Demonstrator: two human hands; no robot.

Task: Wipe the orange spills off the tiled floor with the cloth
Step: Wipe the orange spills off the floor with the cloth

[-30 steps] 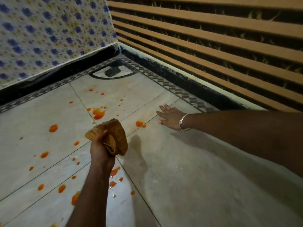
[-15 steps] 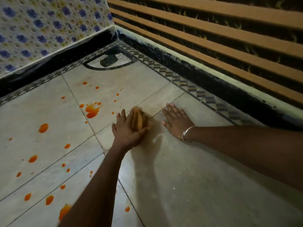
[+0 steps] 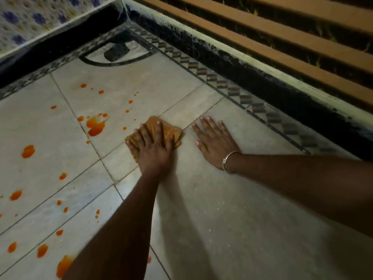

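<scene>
An orange-stained brown cloth [image 3: 172, 132] lies flat on the pale tiled floor [image 3: 222, 209]. My left hand [image 3: 154, 147] presses down on it with straight, spread fingers. My right hand [image 3: 215, 141], a metal bangle on its wrist, rests palm-down on the floor just right of the cloth. A large orange spill [image 3: 95, 125] sits to the left of the cloth. Several smaller orange drops [image 3: 28, 151] are scattered over the tiles at left and lower left.
A black skirting [image 3: 252, 77] and patterned border strip run along the slatted wall at right. A flower-patterned wall [image 3: 30, 19] stands at top left. A dark drain [image 3: 116, 52] sits in the far corner.
My left hand brought the bunched cloth down from the air to the floor beside my right hand and flattened it there. The orange spot near my right hand is now covered.
</scene>
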